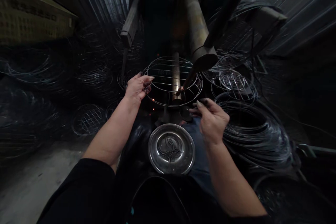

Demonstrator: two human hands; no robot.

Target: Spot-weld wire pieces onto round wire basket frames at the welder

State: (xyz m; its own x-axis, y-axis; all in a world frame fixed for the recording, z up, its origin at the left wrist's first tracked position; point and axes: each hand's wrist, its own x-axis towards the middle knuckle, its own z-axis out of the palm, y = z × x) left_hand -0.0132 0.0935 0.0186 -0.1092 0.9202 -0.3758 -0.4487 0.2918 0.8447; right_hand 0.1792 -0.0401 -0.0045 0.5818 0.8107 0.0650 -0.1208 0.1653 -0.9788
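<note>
As our left fingers point(147, 79) pinch the wire rack point(162, 77) over the brass rod point(176, 81), our right fingers point(203, 108) curl, perhaps empty, we can't tell, right of that rod; apparently we're mid-weld, next needing steady alignment

The left hand point(138, 87) pinches the left edge of a round wire rack point(168, 105). Right of that grip, the right hand point(214, 119) bunches its fingers near the rack. Below and between both sits a metal bowl point(172, 166) holding thin wire pieces point(170, 152).
</note>
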